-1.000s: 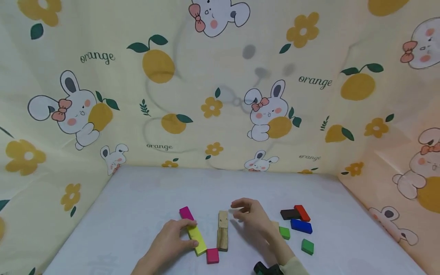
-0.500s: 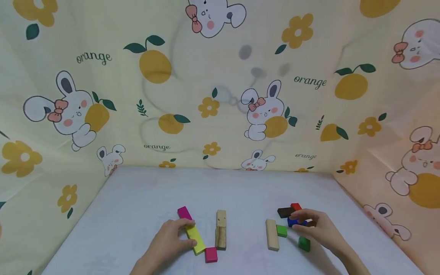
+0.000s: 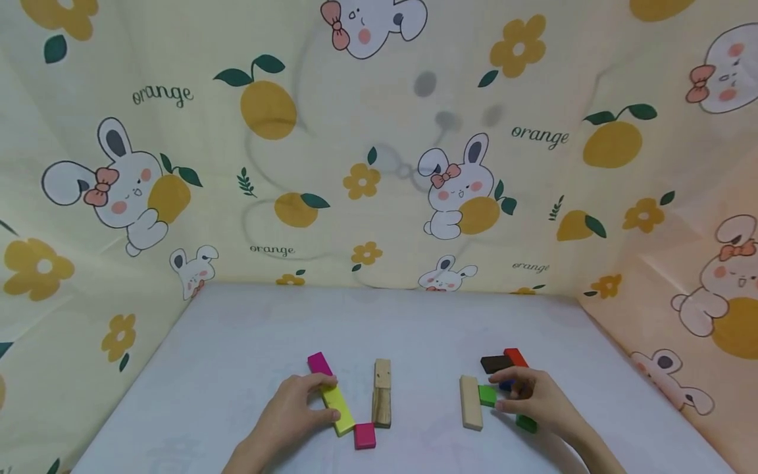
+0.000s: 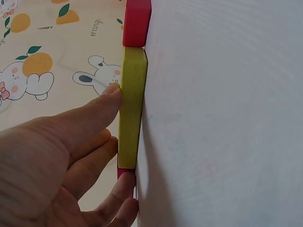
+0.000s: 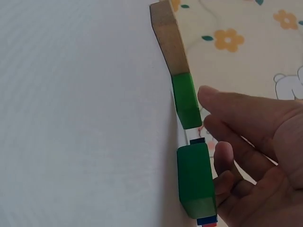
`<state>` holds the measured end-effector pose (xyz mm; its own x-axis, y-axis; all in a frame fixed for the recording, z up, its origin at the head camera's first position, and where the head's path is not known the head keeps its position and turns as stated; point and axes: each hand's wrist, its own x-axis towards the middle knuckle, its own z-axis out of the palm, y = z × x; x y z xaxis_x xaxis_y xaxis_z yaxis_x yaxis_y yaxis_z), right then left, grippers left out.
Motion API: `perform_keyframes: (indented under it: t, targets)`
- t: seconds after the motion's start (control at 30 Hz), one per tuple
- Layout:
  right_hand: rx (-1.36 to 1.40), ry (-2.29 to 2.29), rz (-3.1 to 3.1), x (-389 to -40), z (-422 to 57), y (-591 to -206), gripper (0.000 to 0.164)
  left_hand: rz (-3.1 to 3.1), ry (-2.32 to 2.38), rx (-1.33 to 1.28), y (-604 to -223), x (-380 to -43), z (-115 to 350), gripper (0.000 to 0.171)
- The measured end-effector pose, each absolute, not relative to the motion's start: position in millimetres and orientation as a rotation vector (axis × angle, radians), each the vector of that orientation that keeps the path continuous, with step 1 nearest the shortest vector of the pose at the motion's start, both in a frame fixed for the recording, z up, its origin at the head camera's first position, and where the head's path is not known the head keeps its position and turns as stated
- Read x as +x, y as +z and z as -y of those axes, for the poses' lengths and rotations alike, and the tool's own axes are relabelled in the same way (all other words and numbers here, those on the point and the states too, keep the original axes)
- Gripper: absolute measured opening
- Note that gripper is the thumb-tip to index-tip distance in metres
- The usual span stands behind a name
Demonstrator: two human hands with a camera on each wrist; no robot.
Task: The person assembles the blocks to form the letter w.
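Observation:
In the head view my left hand [image 3: 291,409] holds the yellow block [image 3: 337,408], thumb near its front end and index finger at its back end. A magenta block [image 3: 320,363] meets its far end, and a pinkish-red block [image 3: 364,435] sits at its near end. Two wooden blocks [image 3: 382,407] stand in line beside them. My right hand [image 3: 543,403] hovers by the light green block [image 3: 487,395], thumb tip close to its side and fingers spread loosely. That green block butts against a pale wooden block [image 3: 471,402]. The blue block is mostly hidden behind the right hand.
Behind the right hand lie a dark brown block [image 3: 496,364] and a red block [image 3: 516,357]. A darker green block [image 5: 196,179] lies under that hand's lower side. Patterned cloth walls [image 3: 379,131] enclose the white tabletop [image 3: 414,329].
My right hand has gone from beside the two wooden blocks to the coloured blocks at right, over the blue one, then slightly left toward the light green block. The left hand stays put.

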<state>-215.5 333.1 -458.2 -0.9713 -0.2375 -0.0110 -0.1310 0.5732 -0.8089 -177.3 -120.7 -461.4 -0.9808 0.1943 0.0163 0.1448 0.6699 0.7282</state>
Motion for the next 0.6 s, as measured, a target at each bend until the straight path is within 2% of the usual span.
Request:
perform_keyframes:
  t: [0.3,0.6]
  targets:
    - [-0.257,-1.335,-2.664,-218.5,-328.5,-454.6,0.045,-2.819,1.211,0.298,-457.6,-177.8,120.2,0.049]
    - [-0.311,-1.261,-2.662,-221.1,-325.8,-455.5,0.048,-2.814,1.207,0.255,-459.4,-177.1,118.1,0.048]
